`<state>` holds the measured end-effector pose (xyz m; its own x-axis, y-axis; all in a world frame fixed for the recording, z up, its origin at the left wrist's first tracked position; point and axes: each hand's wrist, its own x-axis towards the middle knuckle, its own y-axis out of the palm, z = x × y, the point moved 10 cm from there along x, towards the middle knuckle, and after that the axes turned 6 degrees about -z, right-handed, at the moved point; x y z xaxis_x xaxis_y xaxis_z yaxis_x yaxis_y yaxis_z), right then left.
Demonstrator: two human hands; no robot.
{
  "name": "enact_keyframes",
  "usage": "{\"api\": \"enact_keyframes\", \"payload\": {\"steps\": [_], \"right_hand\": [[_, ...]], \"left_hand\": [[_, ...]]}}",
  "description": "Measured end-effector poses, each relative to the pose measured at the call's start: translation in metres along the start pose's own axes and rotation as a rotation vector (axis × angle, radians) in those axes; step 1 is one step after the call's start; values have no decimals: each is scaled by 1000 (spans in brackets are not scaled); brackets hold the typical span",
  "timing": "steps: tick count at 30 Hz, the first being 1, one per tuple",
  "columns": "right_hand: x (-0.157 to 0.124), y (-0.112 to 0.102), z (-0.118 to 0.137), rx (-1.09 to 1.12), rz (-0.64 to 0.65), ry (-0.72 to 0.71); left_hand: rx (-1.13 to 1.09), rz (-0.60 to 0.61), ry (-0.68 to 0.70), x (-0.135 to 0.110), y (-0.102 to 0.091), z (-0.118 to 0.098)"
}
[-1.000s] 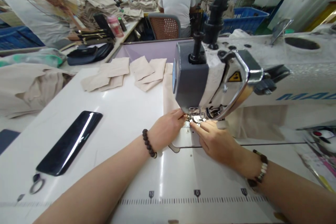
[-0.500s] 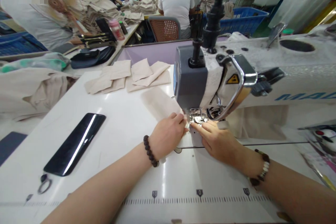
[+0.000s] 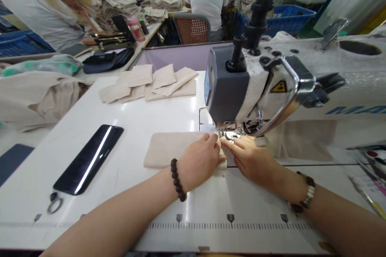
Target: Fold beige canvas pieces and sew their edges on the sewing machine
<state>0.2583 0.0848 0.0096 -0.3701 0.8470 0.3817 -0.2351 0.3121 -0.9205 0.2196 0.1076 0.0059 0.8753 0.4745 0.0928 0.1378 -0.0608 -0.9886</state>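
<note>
A folded beige cloth piece [image 3: 169, 151] lies flat on the white sewing table [image 3: 126, 136], running left from the presser foot [image 3: 230, 135] of the sewing machine [image 3: 229, 88]. My left hand [image 3: 199, 163] rests on the cloth with its fingers pressing down near the foot. My right hand [image 3: 249, 159] comes in from the right, its fingertips on the cloth edge right by the foot. The needle is mostly hidden by the machine head and foot.
Several beige cloth pieces [image 3: 147, 84] lie at the table's far side. A black glossy phone [image 3: 89, 160] and small thread snips [image 3: 54, 204] sit to the left. A printed ruler scale [image 3: 230, 225] runs along the near edge. Co-workers and stacks of cloth are beyond.
The beige cloth has swung round from pointing back toward the stack to lying flat leftward from the foot. My left hand has shifted slightly right; the view has tilted a little.
</note>
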Motion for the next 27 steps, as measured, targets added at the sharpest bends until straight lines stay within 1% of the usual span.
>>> {"api": "enact_keyframes", "payload": {"steps": [4,7,8,10,12,14,16,19,23,27], "right_hand": [[1,1,-1,0,3,7],[1,-1,-1,-4,-6,6],[1,-1,0,5,-1,-1],[-2,-3,6,48,15,-45],[-6,-7,17,94,26,-123],[-10,-13,27,110,11,-200],[-12,-17,32,108,-11,-234],[-12,-18,31,107,-22,-234],[-11,-17,25,96,-35,-205],[-7,-14,17,57,-30,-148]], "left_hand": [[35,-13,17,1,2,-2],[51,-24,23,-1,-2,-1],[54,-18,48,-2,-3,-3],[43,16,128,-6,-6,-11],[8,62,218,-12,-8,-21],[-30,91,261,-18,-9,-28],[-49,96,271,-21,-10,-31],[-55,93,264,-21,-9,-33],[-59,91,245,-18,-5,-31],[-70,88,218,-14,-2,-23]]}}
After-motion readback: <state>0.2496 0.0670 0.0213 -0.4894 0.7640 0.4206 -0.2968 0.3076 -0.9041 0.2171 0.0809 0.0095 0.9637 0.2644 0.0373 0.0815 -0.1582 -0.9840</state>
